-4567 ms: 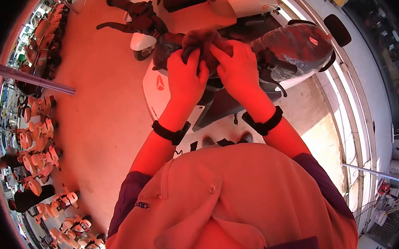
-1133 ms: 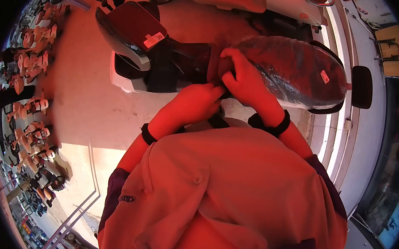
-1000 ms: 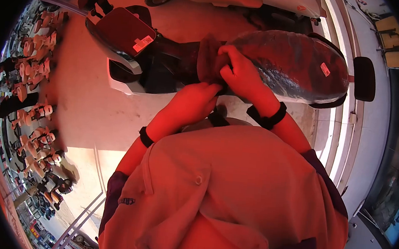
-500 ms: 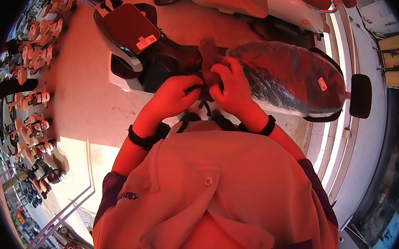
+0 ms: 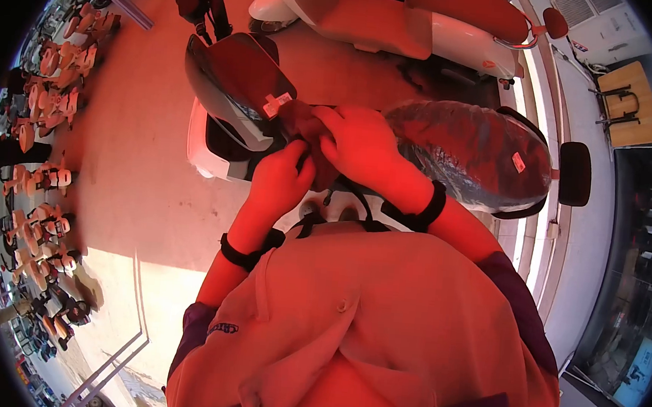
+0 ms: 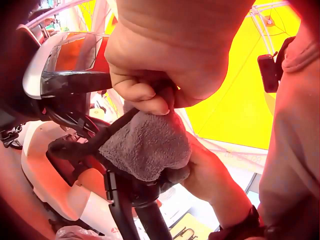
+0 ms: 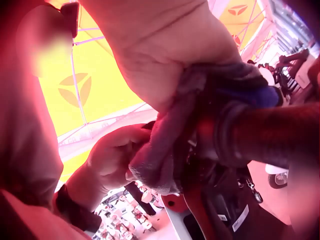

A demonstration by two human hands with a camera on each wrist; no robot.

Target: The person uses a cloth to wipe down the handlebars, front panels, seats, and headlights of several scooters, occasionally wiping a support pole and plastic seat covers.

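Observation:
A grey cloth [image 6: 150, 145] is bunched round a dark bar of the scooter's handlebar [image 7: 270, 130]. My left hand [image 5: 278, 181] pinches one edge of it with curled fingers, close beside a thin black lever [image 6: 117, 125] in the left wrist view. My right hand [image 5: 365, 145] grips the other part of the cloth, its fingers bent over the bar; in the right wrist view the cloth shows under the palm. Ahead of both hands is the scooter's dark front panel [image 5: 249, 67], which carries a small label. Part of the handlebar is hidden under hands and cloth.
To the right lies the scooter's plastic-wrapped seat [image 5: 476, 150], with a black pad [image 5: 576, 173] beyond it. A second scooter [image 5: 356, 18] stands across the far side. Rows of scooters [image 5: 41, 173] line the left. A wooden folding table [image 5: 628, 105] is at upper right.
Both hands and the cloth have moved left from beside the wrapped seat toward the front panel. The right hand now reaches farther across the bar, and the head view has shifted slightly.

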